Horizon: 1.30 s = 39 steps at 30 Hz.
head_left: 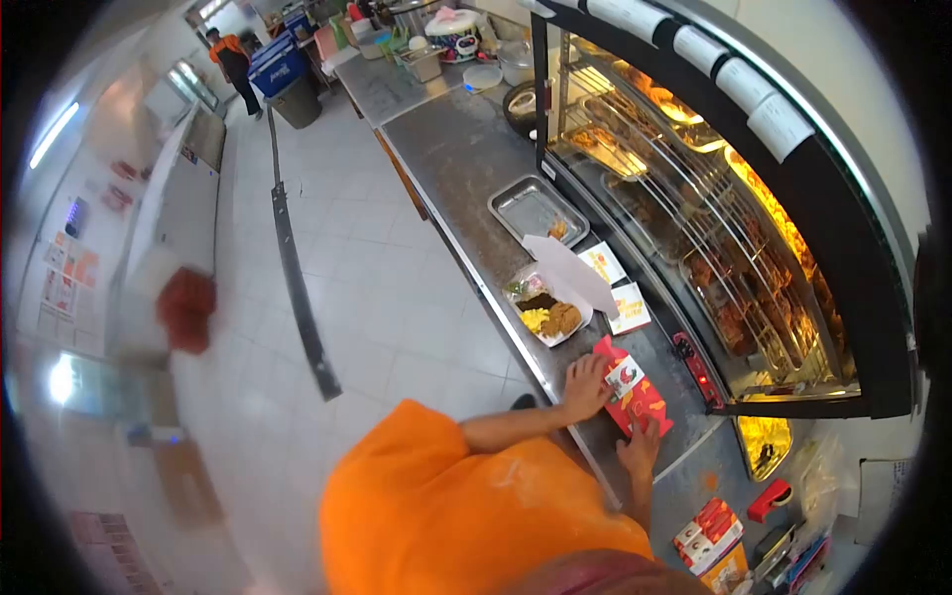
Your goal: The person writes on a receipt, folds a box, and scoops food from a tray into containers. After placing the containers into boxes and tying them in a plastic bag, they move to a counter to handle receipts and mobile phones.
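My left hand point(587, 389) rests with its fingers loosely spread at one side of the red packet point(650, 402), apart from my right hand point(640, 448) at its end; whether those fingers pinch it, I can't tell. I'd steady it best with light, even pressure from both hands, so it won't crease or skid. It looks flattish, with yellowish print and a white panel, and lies on the bench point(446, 178) in front of the warming cabinet point(883, 372). Also in front of that cabinet are an open meal box point(570, 273) and a metal tray point(531, 208).
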Tool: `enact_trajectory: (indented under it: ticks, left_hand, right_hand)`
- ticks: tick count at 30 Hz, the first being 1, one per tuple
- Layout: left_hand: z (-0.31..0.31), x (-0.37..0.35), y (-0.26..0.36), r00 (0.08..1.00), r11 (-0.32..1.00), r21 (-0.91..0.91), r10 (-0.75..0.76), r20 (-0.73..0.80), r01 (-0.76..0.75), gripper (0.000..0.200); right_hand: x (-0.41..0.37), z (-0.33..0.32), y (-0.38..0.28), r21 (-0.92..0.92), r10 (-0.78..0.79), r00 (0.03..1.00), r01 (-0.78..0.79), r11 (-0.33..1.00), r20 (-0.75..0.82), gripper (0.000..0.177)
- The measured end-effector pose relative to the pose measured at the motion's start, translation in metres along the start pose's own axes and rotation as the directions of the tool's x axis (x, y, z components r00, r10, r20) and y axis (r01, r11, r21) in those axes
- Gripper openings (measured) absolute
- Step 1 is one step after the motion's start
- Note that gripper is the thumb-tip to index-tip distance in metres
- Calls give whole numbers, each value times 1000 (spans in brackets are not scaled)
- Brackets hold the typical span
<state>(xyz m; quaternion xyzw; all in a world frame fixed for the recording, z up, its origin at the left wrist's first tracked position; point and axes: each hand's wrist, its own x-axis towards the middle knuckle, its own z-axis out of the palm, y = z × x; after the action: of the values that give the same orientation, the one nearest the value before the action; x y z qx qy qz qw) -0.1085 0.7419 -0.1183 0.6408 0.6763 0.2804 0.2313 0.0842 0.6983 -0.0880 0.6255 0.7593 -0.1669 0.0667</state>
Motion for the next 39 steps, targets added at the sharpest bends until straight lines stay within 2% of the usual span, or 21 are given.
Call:
enact_trajectory:
  ticks: [2,3,5,7,9,12,14,17,19,21,24,26,29,30,33,34,35,36,37,38,39]
  left_hand:
    - [37,6,0,1000,999,50,-7,25,6,63]
    - [55,10,-5,998,994,109,-15,61,8,62]
    - [65,23,-10,1000,998,59,-21,-5,21,66]
    - [53,35,-20,935,932,-289,-116,336,220,73]
    - [38,41,-29,979,933,-351,0,206,74,71]
    - [47,47,-39,951,710,-678,41,306,188,70]
    - [56,43,-34,948,685,-693,15,318,222,70]
    - [54,42,-38,967,661,-719,-41,251,215,69]
    - [28,40,-15,888,646,-660,-62,455,383,59]
    - [26,38,-13,917,693,-642,-71,392,329,56]
    - [10,43,-6,809,821,-357,-197,554,445,51]
    - [31,38,-23,857,853,-364,-168,487,374,46]
    - [75,32,-60,955,823,-535,-30,294,191,39]
    - [64,30,-60,974,967,-241,129,188,-82,35]
    - [90,35,-93,942,910,-412,185,279,-57,31]
    - [61,33,-63,957,979,-185,135,258,-88,25]
    - [77,46,-77,925,971,88,181,335,-221,26]
    - [66,48,-62,935,915,212,310,172,-343,35]
    - [34,55,-31,902,904,179,333,275,-388,49]
    - [11,66,-11,775,835,118,433,460,-537,56]
    - [0,77,2,606,747,32,513,608,-664,64]
  right_hand:
    - [10,51,30,477,249,911,-67,876,-329,60]
    - [17,74,39,467,241,907,-57,883,-345,60]
    - [38,100,54,897,473,858,-30,440,-203,41]
    - [43,88,43,899,474,858,-33,436,-198,38]
    - [46,82,43,903,470,864,-46,427,-179,35]
    - [44,82,64,965,467,864,77,252,-190,32]
    - [47,68,67,976,566,822,68,-206,62,29]
    - [56,81,92,990,505,861,118,-83,-61,28]
    - [54,74,94,994,493,870,71,-85,-20,28]
    - [50,56,89,996,530,845,-26,-85,67,28]
    - [52,70,100,988,503,858,-35,-148,106,27]
    - [56,85,103,981,499,855,-55,-186,143,28]
    - [61,103,103,996,542,835,71,56,-90,27]
    - [59,112,106,978,537,822,108,179,-189,27]
    - [47,118,102,968,447,888,-7,251,-110,35]
    - [36,96,96,932,423,897,-38,361,-127,31]
    - [41,105,102,991,482,876,-89,96,31,41]
    - [36,83,96,922,522,843,-90,378,-132,54]
    - [35,84,103,748,410,842,-11,664,-351,66]
    - [19,28,84,500,200,911,7,866,-360,72]
    - [17,13,80,370,38,927,111,923,-372,71]
